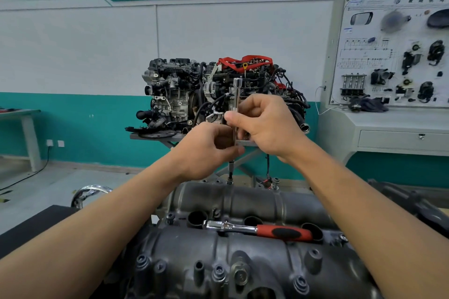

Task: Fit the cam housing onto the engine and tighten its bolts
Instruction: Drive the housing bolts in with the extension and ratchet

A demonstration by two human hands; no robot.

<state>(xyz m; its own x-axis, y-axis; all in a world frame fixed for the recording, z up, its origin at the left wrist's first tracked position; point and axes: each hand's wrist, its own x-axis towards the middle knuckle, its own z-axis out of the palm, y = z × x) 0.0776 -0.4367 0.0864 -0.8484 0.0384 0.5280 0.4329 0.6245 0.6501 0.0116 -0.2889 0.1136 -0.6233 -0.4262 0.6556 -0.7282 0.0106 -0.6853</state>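
The dark grey cam housing [243, 250] lies on the engine in the lower middle, with bolts along its edges. A long chrome extension bar [236, 94] stands upright on a bolt [229, 179] at the housing's far edge. My right hand [264, 126] grips the bar near its upper part, thumb and fingers curled round it. Lower down, my left hand [209, 150] pinches the same bar. A ratchet with a red and black handle [260, 229] lies loose on top of the housing.
A display engine [218, 94] stands on a stand straight ahead. A training board with car parts [393, 56] fills the right side on a grey cabinet. A table [21, 114] is at the far left. A chrome part [90, 192] sits left of the engine.
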